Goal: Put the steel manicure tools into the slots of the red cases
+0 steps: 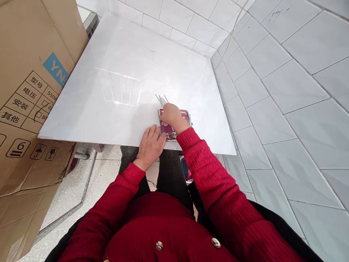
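Note:
A small open case [188, 115] with a red and purple lining and a shiny metal rim lies near the front edge of the white tabletop. Small metal pieces sit along its near side. My right hand [171, 115] is over the case, its fingers closed around several thin metal tools [161, 99]. Their slim ends stick out past the fingers, away from me; their exact kind is too small to tell. My left hand [151, 143] rests flat at the table edge, fingers stretched out, the fingertips beside the case's left side. The right hand hides much of the case's middle.
The white tabletop [81, 109] reaches back to a tiled wall [185, 18], with another tiled wall [286, 91] on the right. A large cardboard box [32, 47] stands against the left side. A thin cable [233, 27] hangs in the far corner.

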A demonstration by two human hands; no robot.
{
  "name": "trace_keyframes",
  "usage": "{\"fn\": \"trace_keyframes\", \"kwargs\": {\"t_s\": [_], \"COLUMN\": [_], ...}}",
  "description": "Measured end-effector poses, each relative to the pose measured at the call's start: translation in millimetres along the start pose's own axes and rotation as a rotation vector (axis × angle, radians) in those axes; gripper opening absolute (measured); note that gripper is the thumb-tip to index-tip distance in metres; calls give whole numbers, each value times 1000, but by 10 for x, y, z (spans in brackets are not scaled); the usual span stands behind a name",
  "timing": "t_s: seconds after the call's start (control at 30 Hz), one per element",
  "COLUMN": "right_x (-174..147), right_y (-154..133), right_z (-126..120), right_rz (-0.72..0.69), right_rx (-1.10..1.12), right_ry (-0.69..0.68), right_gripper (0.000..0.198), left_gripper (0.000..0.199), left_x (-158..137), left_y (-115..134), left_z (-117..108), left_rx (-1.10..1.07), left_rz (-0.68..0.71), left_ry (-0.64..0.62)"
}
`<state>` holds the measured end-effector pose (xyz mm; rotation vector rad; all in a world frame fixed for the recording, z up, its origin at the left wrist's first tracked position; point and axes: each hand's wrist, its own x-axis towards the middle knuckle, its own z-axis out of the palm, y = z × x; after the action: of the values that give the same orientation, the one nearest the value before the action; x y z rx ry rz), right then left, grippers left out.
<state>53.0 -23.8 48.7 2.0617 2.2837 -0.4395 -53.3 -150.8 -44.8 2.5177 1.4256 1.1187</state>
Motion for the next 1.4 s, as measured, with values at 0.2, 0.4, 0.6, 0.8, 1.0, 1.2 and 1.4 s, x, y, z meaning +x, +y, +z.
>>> {"fn": "trace_keyframes", "kwargs": {"t_s": [0.2,0.4,0.6,0.8,1.0,1.2,1.4], "right_x": [-15,60,376,628,497,-294,-801], "right_y": [75,159,269,373,505,800,948], "right_z": [-52,-98,-283,-262,-149,-154,-38], "right_rz": [231,223,184,155,70,-261,-417], "right_rx": [266,348,331,293,426,479,185], "right_ry": [-151,35,115,125,176,-17,-48], "right_gripper": [25,28,25,29,22,15,29], "left_gripper": [29,26,26,24,23,23,24], "left_x": [4,11,17,26,35,54,64], "left_y": [7,15,5,8,11,20,24], "left_z": [1,-26,-39,-38,-44,-67,-71], "left_rx": [15,49,73,135,145,141,143], "left_rz": [-6,16,33,41,47,43,44], "left_ry": [12,27,15,36,31,9,15]}}
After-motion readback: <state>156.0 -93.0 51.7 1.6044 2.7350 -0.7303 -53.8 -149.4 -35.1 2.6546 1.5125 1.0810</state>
